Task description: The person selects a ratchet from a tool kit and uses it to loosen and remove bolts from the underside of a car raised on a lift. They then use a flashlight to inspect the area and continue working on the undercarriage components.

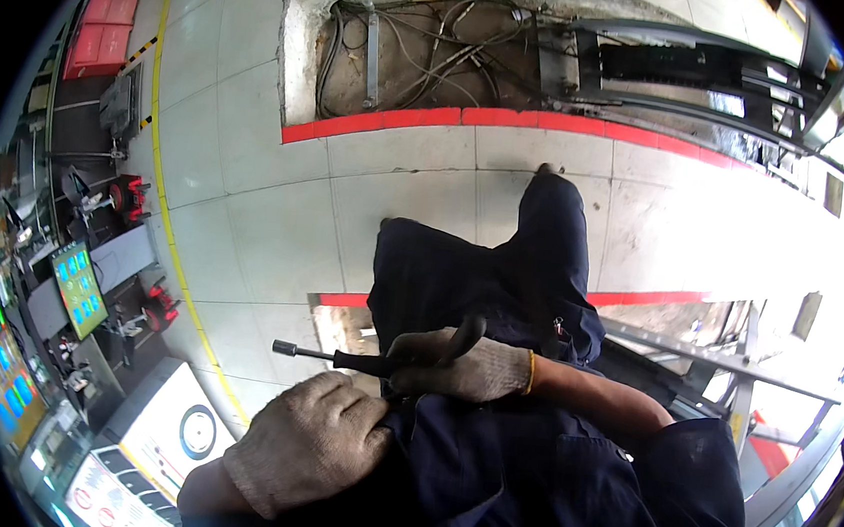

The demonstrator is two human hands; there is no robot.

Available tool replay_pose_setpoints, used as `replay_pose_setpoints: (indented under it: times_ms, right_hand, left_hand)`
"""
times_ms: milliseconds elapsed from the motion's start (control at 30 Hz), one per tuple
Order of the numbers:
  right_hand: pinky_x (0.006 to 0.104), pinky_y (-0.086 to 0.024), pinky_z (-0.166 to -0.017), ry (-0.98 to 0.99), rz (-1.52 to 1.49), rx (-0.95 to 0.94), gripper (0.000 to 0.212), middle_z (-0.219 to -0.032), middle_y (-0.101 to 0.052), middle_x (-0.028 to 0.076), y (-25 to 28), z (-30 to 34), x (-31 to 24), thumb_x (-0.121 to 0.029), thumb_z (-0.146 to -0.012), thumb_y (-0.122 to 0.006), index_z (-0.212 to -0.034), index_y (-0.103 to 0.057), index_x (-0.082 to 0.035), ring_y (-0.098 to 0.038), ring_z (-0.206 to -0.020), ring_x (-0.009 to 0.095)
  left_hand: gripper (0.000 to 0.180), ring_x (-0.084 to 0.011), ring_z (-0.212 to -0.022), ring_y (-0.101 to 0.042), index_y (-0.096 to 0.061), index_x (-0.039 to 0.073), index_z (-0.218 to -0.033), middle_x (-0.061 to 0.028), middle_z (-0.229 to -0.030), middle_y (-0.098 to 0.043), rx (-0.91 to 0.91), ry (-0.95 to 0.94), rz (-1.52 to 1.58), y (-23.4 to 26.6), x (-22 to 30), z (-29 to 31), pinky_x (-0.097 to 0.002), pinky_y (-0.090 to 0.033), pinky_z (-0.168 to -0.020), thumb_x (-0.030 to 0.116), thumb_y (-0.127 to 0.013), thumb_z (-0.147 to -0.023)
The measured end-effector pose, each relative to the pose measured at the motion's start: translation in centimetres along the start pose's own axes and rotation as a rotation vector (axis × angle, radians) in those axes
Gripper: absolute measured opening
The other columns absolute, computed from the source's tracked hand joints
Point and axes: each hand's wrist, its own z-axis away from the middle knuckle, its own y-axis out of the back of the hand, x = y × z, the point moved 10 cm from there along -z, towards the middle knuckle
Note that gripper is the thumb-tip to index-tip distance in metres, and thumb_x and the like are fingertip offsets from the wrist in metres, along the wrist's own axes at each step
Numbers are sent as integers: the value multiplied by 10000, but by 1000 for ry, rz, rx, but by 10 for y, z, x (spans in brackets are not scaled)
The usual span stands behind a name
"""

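My right hand (468, 370), in a pale knit work glove with a yellow cuff edge, is wrapped round a socket driver (358, 362) in front of my body. The tool has a black grip, a thin metal shaft and a cylindrical socket end pointing left. A dark, rounded piece rises above the fingers; whether it belongs to the same tool I cannot tell. My left hand (311, 445), gloved alike, is closed close to my dark overalls, below the shaft. Its fingers curl out of sight, so anything inside them is hidden.
A floor pit (409, 62) with loose cables and a red edge lies ahead, joined by a black metal lift frame (680, 70). A second frame (685, 357) runs at my right. On the left are a screen (80, 289), a white machine (167, 422) and red boxes (101, 33).
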Motion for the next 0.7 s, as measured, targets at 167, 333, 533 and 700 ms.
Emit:
replay_pose_setpoints:
  times_ms: [167,333,533,700]
  right_hand:
    - [381,-558,-729,-47,307,-134,206,-1016,-664,141,39,33,-3,-194,-1000,-626,-1143,-659,-49,-679,-828,298]
    - [385,-556,-703,-312,-234,-77,282,-993,-711,86,119,92,-19,-243,-1021,-625,-1185,-613,-14,-696,-792,226]
    - [335,-548,-979,-207,31,-165,426,-1225,-660,136,152,91,-60,-227,-1026,-629,-1363,-541,19,-652,-1146,213]
    - [367,-530,-1026,-346,-217,-485,486,-1287,-629,150,94,71,-101,-198,-1020,-637,-1438,-476,-10,-617,-1234,245]
  left_hand:
    - [245,-276,-1053,-660,-721,106,-1037,-53,-1104,-693,218,16,108,23,30,-34,-406,-552,-911,183,-749,-807]
    - [151,-314,-945,-730,-697,17,-904,-158,-1012,-719,544,-165,875,48,25,-59,-403,-605,-761,96,-776,-802]
    - [392,-325,-957,-728,-506,-58,-1250,-252,-1068,-686,1068,36,1458,-8,35,-69,-374,-599,-804,130,-688,-958]
    - [313,-297,-926,-727,-525,-19,-1225,-226,-1009,-701,1202,123,547,27,94,-47,-410,-596,-780,59,-651,-950]
